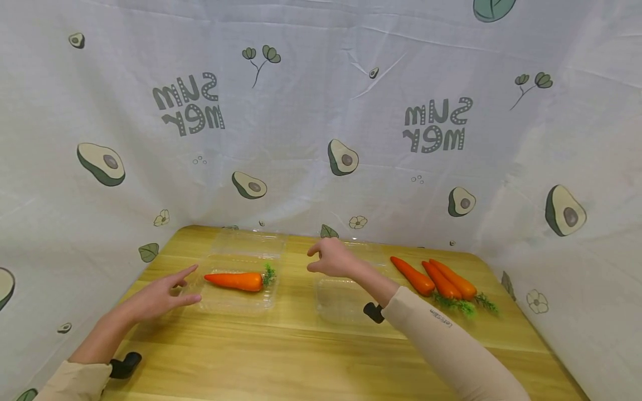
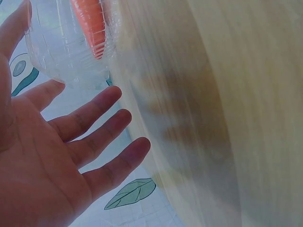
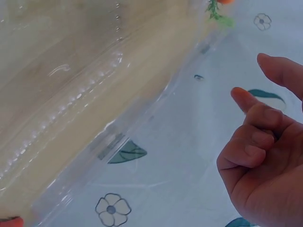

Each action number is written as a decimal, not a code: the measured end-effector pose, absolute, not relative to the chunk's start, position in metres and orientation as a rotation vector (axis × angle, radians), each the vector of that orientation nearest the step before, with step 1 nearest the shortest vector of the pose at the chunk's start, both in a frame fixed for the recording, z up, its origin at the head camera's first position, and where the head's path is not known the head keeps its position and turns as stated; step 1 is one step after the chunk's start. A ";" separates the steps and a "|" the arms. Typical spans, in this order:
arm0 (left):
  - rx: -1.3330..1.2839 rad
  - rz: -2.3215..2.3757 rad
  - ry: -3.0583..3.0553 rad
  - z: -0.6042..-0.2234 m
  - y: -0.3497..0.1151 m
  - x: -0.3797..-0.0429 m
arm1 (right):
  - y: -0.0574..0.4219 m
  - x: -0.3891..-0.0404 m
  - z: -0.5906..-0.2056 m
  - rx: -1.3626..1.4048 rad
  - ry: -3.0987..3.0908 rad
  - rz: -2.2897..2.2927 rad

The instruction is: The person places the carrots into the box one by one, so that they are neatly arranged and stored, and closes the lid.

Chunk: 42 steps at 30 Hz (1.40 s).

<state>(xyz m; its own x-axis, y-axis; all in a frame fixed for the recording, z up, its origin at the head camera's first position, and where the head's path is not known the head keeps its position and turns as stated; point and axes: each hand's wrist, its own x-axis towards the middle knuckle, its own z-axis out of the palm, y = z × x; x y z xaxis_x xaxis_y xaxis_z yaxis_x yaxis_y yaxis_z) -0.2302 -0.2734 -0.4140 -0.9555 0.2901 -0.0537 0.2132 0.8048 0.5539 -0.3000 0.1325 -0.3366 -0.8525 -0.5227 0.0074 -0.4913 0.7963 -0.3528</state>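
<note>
A clear plastic clamshell box (image 1: 236, 304) stands with its lid folded back, and an orange carrot (image 1: 234, 281) with a green top lies in it. My left hand (image 1: 159, 296) is beside this box, thumb and index finger apart at its left edge. In the left wrist view the palm and spread fingers (image 2: 97, 113) are bare. Over a second clear clamshell box (image 1: 337, 306), also unfolded, hovers my right hand (image 1: 333, 258). Its thumb and index finger point out with a gap between them, the other fingers are folded in, and it holds nothing.
Three more carrots (image 1: 412, 277) with green tops lie at the right of the wooden table (image 1: 261, 356). A white cloth (image 1: 296, 111) printed with avocados hangs behind and at both sides. The right forearm crosses over the second box.
</note>
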 end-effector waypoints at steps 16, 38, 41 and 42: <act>0.388 0.854 2.848 -0.415 -0.275 -0.230 | 0.183 -0.300 -0.334 -0.648 2.895 -0.767; 0.390 0.874 2.847 -0.415 -0.274 -0.230 | 0.242 -0.296 -0.342 -0.417 2.905 -1.011; 0.376 0.877 2.838 -0.415 -0.274 -0.230 | 0.251 -0.294 -0.342 -0.378 2.900 -1.039; 0.373 0.879 2.836 -0.415 -0.274 -0.230 | 0.253 -0.293 -0.342 -0.367 2.901 -1.046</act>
<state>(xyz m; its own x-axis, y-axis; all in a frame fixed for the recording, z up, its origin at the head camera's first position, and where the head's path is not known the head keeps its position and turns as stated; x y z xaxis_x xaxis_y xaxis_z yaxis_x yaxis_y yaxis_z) -0.2303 -0.2744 -0.4153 -0.9580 0.2787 -0.0676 0.1916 0.7975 0.5721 -0.2927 0.2533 -0.3419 -0.9714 -0.2328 0.0460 -0.2086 0.7454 -0.6331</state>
